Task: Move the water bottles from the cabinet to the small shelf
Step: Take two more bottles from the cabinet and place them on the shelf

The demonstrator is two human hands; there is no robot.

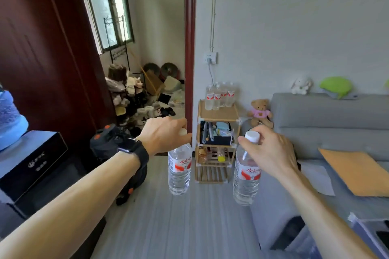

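A grey sofa [328,115] fills the right side of the room, with an orange cushion [355,172] lying on its seat and a white plush rabbit [301,85] and a green item [335,86] perched on its back. On the left stands a dark red door [48,59], swung open beside a doorway onto a cluttered side room. Below it sits a black water dispenser [33,164] carrying a blue jug [10,118]. Against the white wall between doorway and sofa stands the small shelf [217,143] — a bamboo rack of several tiers; four water bottles [220,95] stand upright in a close group at the back of its top tier, and the lower tiers hold mixed clutter. A teddy bear [261,112] in a pink top sits just beside the shelf. Both arms reach forward over the striped grey floor [168,227]. The left hand [164,132], a black watch [136,150] on its wrist, is closed round the neck of one bottle [180,171], which hangs upright beneath it. The right hand [267,149] pinches the neck of a second bottle [246,178] just under its white cap [252,136] — both bottles are held in the air, short of the shelf
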